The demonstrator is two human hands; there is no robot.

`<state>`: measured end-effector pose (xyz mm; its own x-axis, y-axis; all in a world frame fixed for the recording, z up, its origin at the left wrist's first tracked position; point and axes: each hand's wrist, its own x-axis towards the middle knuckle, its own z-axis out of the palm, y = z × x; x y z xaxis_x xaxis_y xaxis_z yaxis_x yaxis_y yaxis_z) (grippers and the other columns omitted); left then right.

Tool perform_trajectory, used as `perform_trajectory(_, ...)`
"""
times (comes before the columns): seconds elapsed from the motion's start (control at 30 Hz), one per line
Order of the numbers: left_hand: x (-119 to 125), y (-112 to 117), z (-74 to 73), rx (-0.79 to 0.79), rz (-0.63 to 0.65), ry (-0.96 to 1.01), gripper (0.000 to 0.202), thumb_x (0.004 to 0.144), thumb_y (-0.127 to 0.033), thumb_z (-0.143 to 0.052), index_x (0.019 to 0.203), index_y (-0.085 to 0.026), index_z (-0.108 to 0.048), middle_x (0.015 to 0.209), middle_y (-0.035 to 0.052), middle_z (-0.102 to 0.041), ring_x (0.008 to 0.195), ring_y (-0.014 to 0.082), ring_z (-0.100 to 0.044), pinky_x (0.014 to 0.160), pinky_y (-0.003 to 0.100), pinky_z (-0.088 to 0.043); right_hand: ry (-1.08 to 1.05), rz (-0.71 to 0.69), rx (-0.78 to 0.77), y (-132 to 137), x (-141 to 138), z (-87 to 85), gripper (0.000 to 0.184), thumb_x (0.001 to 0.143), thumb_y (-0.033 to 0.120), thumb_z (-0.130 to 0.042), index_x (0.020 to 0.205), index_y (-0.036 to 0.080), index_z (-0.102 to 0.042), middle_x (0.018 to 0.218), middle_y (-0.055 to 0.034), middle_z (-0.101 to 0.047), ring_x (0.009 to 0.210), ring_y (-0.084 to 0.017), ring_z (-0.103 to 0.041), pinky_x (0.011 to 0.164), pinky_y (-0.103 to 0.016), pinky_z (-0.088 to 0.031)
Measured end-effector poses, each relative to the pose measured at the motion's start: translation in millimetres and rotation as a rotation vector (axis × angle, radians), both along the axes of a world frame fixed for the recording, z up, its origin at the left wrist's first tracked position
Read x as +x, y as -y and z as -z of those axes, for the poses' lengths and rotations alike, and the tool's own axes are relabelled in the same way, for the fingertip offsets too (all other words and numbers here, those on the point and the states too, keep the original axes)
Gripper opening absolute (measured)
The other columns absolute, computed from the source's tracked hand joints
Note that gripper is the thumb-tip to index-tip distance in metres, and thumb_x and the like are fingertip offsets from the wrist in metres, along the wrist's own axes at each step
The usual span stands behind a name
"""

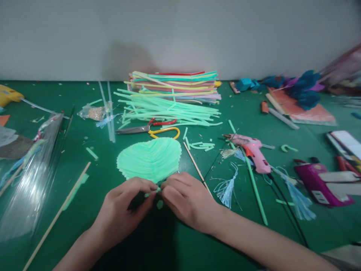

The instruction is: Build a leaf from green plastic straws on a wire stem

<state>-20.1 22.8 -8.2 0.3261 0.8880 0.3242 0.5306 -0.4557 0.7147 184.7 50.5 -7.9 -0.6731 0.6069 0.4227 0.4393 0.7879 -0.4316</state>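
A flat, heart-shaped piece made of light green straws (149, 159) lies on the green table (180, 241) in front of me. My left hand (125, 205) and my right hand (187, 197) meet at its near tip, fingers curled and pinching a small green straw bit (153, 191) between them. A tiny green scrap (160, 204) lies just under my fingers.
Scissors (149, 128) with red and yellow handles lie behind the heart. Loose green straws (169, 109) and a coloured stack (175, 86) sit further back. A pink glue gun (252, 150), blue tassels (227, 188), a thin wooden stick (196, 165) and a purple box (324, 183) lie right. Plastic wrap (31, 177) lies left.
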Motion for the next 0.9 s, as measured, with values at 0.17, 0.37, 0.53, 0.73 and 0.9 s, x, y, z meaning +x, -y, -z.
perform_trajectory(0.17, -1.2, -0.9, -2.8, -0.056, -0.056, -0.035, 0.012, 0.086, -0.012, -0.062, 0.090, -0.023, -0.059, 0.087, -0.0019, -0.072, 0.080, 0.0102, -0.069, 0.073, 0.020, -0.053, 0.023, -0.007, -0.008, -6.2, 4.7, -0.4, 0.021, 0.094, 0.006, -0.046, 0.108, 0.015, -0.059, 0.080, -0.0035, -0.069, 0.078, -0.017, -0.061, 0.071, -0.030, -0.043)
perform_trajectory(0.37, -0.6, -2.9, -2.3, -0.035, -0.066, 0.021, 0.012, 0.086, -0.011, -0.062, 0.089, -0.022, -0.060, 0.090, 0.0000, -0.071, 0.088, 0.0122, -0.069, 0.081, 0.023, -0.052, 0.045, 0.037, -0.096, -0.1, -1.9, -1.6, 0.016, 0.092, 0.019, -0.059, 0.107, 0.013, -0.060, 0.094, -0.0085, -0.071, 0.089, -0.023, -0.064, 0.081, -0.036, -0.049)
perform_trajectory(0.53, -0.4, -2.2, -4.7, -0.085, -0.073, 0.016, 0.010, 0.087, -0.012, -0.061, 0.087, -0.022, -0.058, 0.090, 0.0004, -0.070, 0.087, 0.0132, -0.068, 0.079, 0.024, -0.052, -0.019, 0.117, -0.272, -2.2, -0.8, -3.0, 0.033, 0.089, 0.024, -0.065, 0.117, 0.012, -0.053, 0.106, -0.0121, -0.066, 0.100, -0.024, -0.061, 0.084, -0.034, -0.052)
perform_trajectory(0.73, -3.4, -3.8, 0.2, -0.037, -0.146, -0.033, 0.011, 0.084, -0.019, -0.068, 0.092, -0.023, -0.062, 0.090, 0.0003, -0.069, 0.085, 0.0147, -0.067, 0.077, 0.026, -0.052, 0.025, -0.008, -0.293, -11.8, -0.9, 2.1, 0.012, 0.095, 0.023, -0.055, 0.095, 0.015, -0.064, 0.092, -0.0082, -0.064, 0.087, -0.020, -0.061, 0.079, -0.031, -0.051)
perform_trajectory(0.9, -5.9, -5.2, 5.7, -0.135, -0.274, -0.027, 0.015, 0.085, -0.025, -0.067, 0.100, -0.024, -0.065, 0.084, -0.0025, -0.071, 0.070, 0.0131, -0.067, 0.067, 0.023, -0.052, -0.092, 0.049, -0.423, -13.4, -2.5, 3.5, 0.009, 0.094, 0.020, -0.057, 0.097, 0.017, -0.065, 0.093, -0.0050, -0.071, 0.089, -0.017, -0.065, 0.082, -0.027, -0.049)
